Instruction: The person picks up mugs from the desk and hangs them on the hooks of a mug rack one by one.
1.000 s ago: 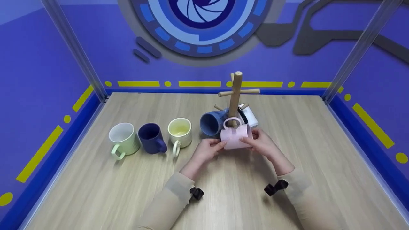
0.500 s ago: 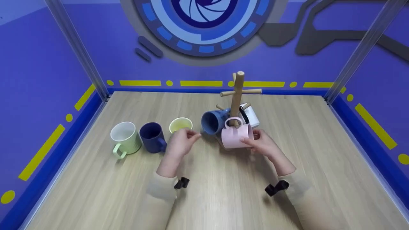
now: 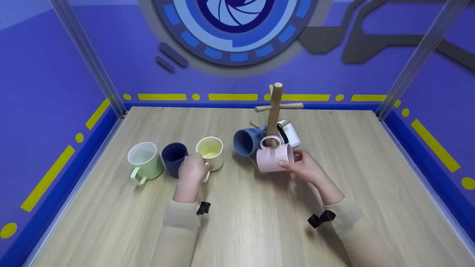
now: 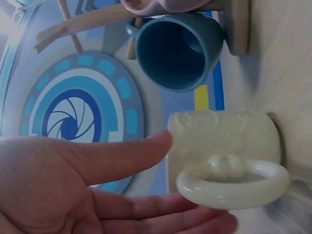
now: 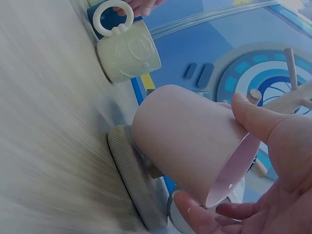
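Note:
My right hand (image 3: pixel 306 167) holds the pink mug (image 3: pixel 272 160) near its rim, thumb on one side and fingers on the other in the right wrist view. The mug lies sideways on the wooden mug tree (image 3: pixel 274 111), handle up, with a peg's tip showing inside the handle loop. At the pale yellow mug (image 4: pixel 224 136), my left hand (image 3: pixel 192 168) reaches toward the handle (image 4: pixel 234 197). Its thumb and fingers are extended around the handle side in the left wrist view, without a visible grip. Behind that hand stands the dark blue mug (image 3: pixel 172 155).
A blue-grey mug (image 3: pixel 245 142) hangs at the tree's left. Behind the pink mug is a white object (image 3: pixel 291 134) with a black band. A light green mug (image 3: pixel 146 163) stands at the far left. Purple-blue panels (image 3: pixel 111 37) enclose the wooden table (image 3: pixel 259 230).
My left hand has let go of the pink mug and moved left to the yellow mug's handle. My right hand stays on the pink mug, which has hardly moved.

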Available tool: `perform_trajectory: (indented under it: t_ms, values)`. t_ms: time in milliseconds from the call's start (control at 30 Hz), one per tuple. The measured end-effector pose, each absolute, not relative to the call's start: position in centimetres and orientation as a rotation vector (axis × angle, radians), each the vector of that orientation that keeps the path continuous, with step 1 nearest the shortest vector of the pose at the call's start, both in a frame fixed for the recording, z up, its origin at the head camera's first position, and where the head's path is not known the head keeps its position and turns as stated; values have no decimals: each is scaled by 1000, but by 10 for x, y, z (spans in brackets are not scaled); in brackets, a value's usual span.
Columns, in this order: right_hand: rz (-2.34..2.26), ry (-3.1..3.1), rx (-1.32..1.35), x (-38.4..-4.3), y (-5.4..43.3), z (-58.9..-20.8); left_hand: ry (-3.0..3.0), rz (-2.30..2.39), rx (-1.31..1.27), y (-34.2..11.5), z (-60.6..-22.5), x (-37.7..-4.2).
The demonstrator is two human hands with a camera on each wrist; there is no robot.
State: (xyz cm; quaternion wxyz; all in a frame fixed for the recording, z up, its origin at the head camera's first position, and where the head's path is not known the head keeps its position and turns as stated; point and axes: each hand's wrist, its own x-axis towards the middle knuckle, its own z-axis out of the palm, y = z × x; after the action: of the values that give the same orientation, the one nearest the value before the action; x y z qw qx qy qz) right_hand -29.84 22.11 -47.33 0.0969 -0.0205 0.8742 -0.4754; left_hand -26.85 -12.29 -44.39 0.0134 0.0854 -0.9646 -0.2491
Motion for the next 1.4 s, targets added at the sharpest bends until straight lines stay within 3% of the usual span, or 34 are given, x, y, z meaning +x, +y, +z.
perform_trajectory:
  t_ms: [300,433,533,733,833,933,1100,1400]
  values:
    - [-1275,2876,-32,-283,215,-453,-3147,-678,206,-127,-456,-272]
    - [-1287,3125,-159,-274,207,-449,-3150,-639,242,-128,-452,-271]
    - [-1377,3313,-459,-271,200,-448,-3141,-592,273,-130,-447,-271]
    - [-1412,3311,-1350,-278,175,-447,-3037,-596,280,-130,-437,-269]
    - [-1253,3210,-1571,-279,158,-445,-2947,-641,265,-129,-434,-268]
    - [-1101,3102,-1596,-279,139,-446,-2876,-649,244,-128,-432,-268]
    - [-944,2917,-1416,-279,110,-450,-2855,-617,181,-127,-423,-262]
    - [-765,2773,-1322,-283,90,-459,-2801,-530,-122,-118,-405,-243]
